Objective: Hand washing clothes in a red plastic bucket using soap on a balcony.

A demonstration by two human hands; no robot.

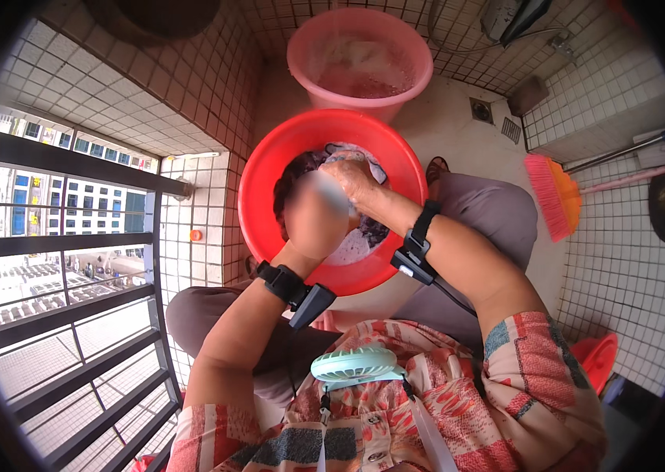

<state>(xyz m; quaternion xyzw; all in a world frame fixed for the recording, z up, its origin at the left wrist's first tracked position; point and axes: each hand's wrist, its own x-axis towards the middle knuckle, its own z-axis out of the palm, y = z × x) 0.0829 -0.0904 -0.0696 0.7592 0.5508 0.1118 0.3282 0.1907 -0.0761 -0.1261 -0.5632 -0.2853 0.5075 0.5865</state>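
A red plastic basin (261, 177) stands between my knees, with wet dark patterned laundry (306, 162) and sudsy water (353, 248) in it. Both my hands are together over the basin's middle. My left hand (316, 221) is blurred; it looks closed around a pale bluish cloth (332, 192). Against it, my right hand (351, 177) has its fingers curled on the same cloth, seen from the back. The hands hide much of this cloth and part of the laundry beneath.
Behind stands a pink basin (303, 71) with water and pale cloth. A floor drain (481, 110) lies at right. A pink-and-orange broom (550, 197) leans by the tiled wall; dark metal railings (67, 245) run along my left. A mint neck fan (353, 364) hangs at my chest.
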